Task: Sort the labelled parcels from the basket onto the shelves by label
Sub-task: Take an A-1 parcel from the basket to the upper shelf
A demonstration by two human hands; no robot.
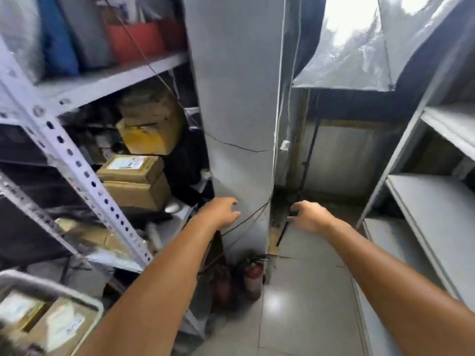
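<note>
Both my arms reach forward with nothing in them. My left hand [221,211] hovers in front of a grey pillar [236,111], fingers loosely curled and apart. My right hand [309,217] is level with it, to the right of the pillar, fingers also spread. The grey basket [51,286] sits at the bottom left and holds brown parcels with white labels [64,325]. A metal shelf rack [77,163] on the left carries cardboard parcels, among them a labelled box [131,168] and a yellow-taped box [149,134].
A second grey shelf unit [431,201] stands on the right with bare boards. Two red fire extinguishers [252,278] stand on the tiled floor at the pillar's foot. Thin cables hang across the pillar. Blue and red packages [133,39] fill the upper left shelf.
</note>
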